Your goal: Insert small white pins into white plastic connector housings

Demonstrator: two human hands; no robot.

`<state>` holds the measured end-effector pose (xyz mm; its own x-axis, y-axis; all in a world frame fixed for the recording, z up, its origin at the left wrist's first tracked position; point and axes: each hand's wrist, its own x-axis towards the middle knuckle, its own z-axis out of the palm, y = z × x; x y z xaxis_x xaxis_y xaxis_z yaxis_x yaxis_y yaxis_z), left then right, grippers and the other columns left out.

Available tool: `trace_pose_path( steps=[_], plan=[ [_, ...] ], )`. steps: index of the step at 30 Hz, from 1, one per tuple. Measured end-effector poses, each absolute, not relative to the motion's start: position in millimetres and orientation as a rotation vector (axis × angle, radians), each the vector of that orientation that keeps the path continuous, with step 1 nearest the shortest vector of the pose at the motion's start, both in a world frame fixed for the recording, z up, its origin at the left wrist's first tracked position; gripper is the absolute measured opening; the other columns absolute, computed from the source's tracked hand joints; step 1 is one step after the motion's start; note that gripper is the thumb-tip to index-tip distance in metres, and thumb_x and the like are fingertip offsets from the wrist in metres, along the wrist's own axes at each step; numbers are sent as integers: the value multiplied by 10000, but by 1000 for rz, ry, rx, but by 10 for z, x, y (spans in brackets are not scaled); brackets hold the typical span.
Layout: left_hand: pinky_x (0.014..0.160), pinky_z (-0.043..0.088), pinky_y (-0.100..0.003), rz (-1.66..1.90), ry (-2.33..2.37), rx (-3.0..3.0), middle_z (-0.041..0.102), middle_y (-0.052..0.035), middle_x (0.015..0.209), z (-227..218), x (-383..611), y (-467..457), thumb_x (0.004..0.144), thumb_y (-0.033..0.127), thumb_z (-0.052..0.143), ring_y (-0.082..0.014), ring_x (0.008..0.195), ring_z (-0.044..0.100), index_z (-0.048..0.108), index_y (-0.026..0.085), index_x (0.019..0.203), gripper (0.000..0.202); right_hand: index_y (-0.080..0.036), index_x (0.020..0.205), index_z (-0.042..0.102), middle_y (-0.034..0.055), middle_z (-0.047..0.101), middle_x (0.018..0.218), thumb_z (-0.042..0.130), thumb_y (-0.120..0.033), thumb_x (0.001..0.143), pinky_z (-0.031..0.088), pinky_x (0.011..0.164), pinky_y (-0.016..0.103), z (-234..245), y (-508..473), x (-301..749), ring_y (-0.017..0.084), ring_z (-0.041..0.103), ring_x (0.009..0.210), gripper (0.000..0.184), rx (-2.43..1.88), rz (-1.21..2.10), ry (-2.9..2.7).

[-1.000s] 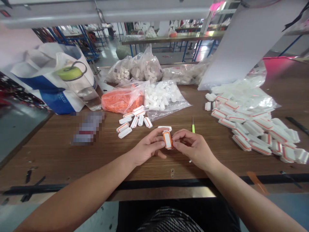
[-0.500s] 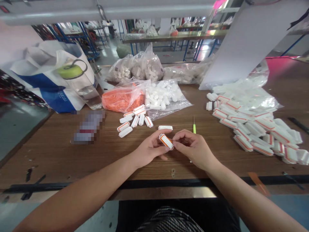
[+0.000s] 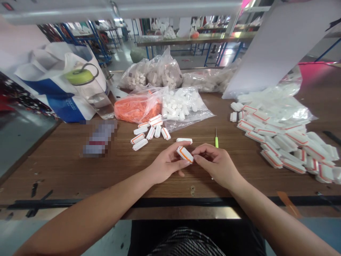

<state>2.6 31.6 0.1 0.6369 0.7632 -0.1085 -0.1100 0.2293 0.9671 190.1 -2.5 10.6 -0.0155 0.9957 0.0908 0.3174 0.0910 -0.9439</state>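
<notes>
Both hands, the left hand (image 3: 166,164) and right hand (image 3: 217,165), grasp one white connector with orange seal (image 3: 184,154) above the near edge of the bench (image 3: 64,167).

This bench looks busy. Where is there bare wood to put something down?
Bare wood lies between the blurred item and the left hand, and between the green tool and the big connector pile. Near the right hand, the table edge is free too. Crowded: the bags at the back and the small connector group.
</notes>
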Motion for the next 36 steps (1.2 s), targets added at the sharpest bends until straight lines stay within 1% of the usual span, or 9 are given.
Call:
trace_pose_path(
  steps=[6, 9, 16, 20, 24, 28, 32, 34, 36],
  plan=[
    [511, 517, -178, 698, 711, 1243, 597, -15, 907, -5, 36, 309, 768, 282, 746, -142, 788, 572, 537, 237, 1287, 562, -216, 787, 700, 26, 686, 800, 630, -240, 823, 472, 572, 282, 99, -88, 1864, 130, 607, 665, 82, -1307, 710, -1586],
    [528, 518, -190, 703, 725, 1271, 595, -17, 905, 0, 34, 311, 781, 296, 730, -137, 772, 568, 545, 227, 1261, 519, -216, 807, 700, 25, 676, 806, 636, -219, 833, 445, 515, 268, 90, -120, 1848, 119, 586, 633, 70, -1262, 585, -1681],
    [566, 526, -212, 718, 755, 1418, 574, -14, 923, 23, 15, 281, 839, 273, 658, -125, 745, 558, 554, 218, 1180, 361, -213, 884, 725, 40, 687, 839, 634, -176, 847, 526, 622, 306, 60, -126, 1841, 143, 641, 723, 105, -1168, 403, -1799],
    [612, 535, -242, 720, 773, 1542, 569, -11, 938, 3, 7, 263, 869, 232, 604, -106, 696, 552, 553, 206, 1125, 262, -241, 932, 738, 37, 709, 851, 621, -174, 858, 546, 622, 316, 84, -139, 1805, 152, 660, 728, 153, -1118, 410, -1809],
    [637, 523, -255, 743, 807, 1694, 584, -30, 1019, -50, 5, 258, 861, 161, 557, -125, 744, 572, 553, 211, 1130, 274, -270, 944, 753, 34, 723, 847, 606, -193, 865, 550, 599, 322, 121, -158, 1774, 158, 660, 712, 183, -1117, 487, -1784],
    [628, 506, -264, 750, 814, 1776, 590, -38, 1058, -82, 11, 257, 876, 212, 570, -139, 759, 573, 544, 221, 1142, 267, -269, 937, 762, 34, 722, 837, 612, -180, 854, 537, 572, 305, 135, -171, 1762, 145, 642, 675, 193, -1107, 539, -1736],
    [625, 487, -264, 777, 831, 1896, 583, -56, 1091, -61, 9, 238, 884, 209, 550, -185, 873, 576, 542, 228, 1146, 262, -263, 911, 760, 29, 711, 827, 602, -190, 856, 522, 556, 283, 147, -189, 1753, 130, 632, 654, 183, -1138, 599, -1719],
    [644, 481, -275, 783, 832, 1952, 572, -58, 1079, -41, 13, 217, 885, 210, 553, -197, 899, 566, 551, 225, 1125, 241, -255, 881, 754, 20, 703, 814, 602, -201, 851, 492, 506, 259, 157, -195, 1750, 106, 598, 588, 164, -1166, 624, -1719],
    [675, 481, -291, 782, 822, 1922, 573, -48, 1026, -29, 29, 199, 881, 231, 580, -188, 867, 559, 562, 216, 1089, 209, -245, 867, 748, 11, 695, 791, 603, -208, 845, 449, 459, 243, 161, -194, 1752, 86, 550, 527, 151, -1177, 642, -1717]
  ],
)
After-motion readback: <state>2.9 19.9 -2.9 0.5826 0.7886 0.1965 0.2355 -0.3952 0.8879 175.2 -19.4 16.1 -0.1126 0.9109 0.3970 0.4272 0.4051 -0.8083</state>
